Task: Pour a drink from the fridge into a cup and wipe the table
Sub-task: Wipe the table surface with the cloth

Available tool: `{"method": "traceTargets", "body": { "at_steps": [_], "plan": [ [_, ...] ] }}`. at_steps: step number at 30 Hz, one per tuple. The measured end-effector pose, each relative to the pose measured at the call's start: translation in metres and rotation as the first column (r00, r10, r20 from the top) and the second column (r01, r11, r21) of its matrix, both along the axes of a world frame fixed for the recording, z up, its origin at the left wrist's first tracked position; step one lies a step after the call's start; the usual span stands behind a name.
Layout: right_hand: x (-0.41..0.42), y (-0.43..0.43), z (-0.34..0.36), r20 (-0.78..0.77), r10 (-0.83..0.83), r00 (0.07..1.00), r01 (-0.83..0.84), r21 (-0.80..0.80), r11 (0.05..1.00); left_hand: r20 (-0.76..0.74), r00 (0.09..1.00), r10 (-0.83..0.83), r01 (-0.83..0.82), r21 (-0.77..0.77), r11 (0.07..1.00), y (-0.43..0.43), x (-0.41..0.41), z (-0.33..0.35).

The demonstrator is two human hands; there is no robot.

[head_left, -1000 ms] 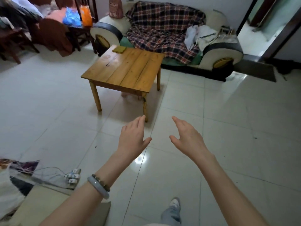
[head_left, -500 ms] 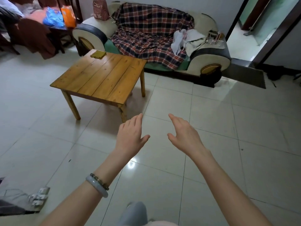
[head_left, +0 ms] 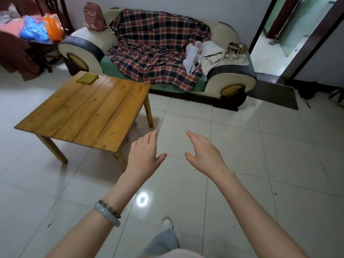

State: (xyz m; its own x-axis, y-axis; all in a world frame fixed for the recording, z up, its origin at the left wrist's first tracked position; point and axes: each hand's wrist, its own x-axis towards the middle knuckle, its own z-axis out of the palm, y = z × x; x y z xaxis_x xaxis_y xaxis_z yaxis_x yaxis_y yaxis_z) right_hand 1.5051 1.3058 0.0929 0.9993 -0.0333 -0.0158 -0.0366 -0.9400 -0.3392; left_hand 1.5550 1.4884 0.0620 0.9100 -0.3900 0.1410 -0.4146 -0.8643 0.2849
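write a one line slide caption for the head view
Left hand and right hand held open and empty over the floor, wooden table with cloth ahead left.

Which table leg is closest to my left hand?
The leg under the near corner of the table, right beside your left hand; the other two visible legs stand farther away.

Both hands, left point(head_left: 144, 155) and right point(head_left: 204, 155), are hovering empty above the floor point(head_left: 242, 146); a folded cloth point(head_left: 87, 79) is lying on the tabletop point(head_left: 83, 112).
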Motion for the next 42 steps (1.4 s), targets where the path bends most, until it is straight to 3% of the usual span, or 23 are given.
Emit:
{"method": "traceTargets", "body": {
  "at_steps": [10, 21, 31, 42],
  "plan": [
    [0.151, -0.062, 0.006, 0.008, 0.021, 1.000, -0.021, 0.036, 0.999, 0.011, 1.000, -0.010, 0.010, 0.013, 1.000, -0.066, 0.146, 0.008],
    [0.340, -0.137, -0.006, 0.007, 0.205, 0.979, -0.205, 0.032, 0.978, 0.006, 0.985, 0.174, -0.174, 0.012, 0.985, -0.136, 0.306, -0.014],
    [0.511, -0.187, 0.004, 0.014, 0.459, 0.888, -0.459, 0.028, 0.888, -0.010, 0.916, 0.402, -0.400, 0.072, 0.914, -0.186, 0.429, -0.013],
    [0.632, -0.147, -0.014, 0.015, 0.657, 0.754, -0.657, -0.001, 0.754, 0.001, 0.807, 0.590, -0.587, 0.098, 0.803, -0.162, 0.510, -0.019]
  ]
}}
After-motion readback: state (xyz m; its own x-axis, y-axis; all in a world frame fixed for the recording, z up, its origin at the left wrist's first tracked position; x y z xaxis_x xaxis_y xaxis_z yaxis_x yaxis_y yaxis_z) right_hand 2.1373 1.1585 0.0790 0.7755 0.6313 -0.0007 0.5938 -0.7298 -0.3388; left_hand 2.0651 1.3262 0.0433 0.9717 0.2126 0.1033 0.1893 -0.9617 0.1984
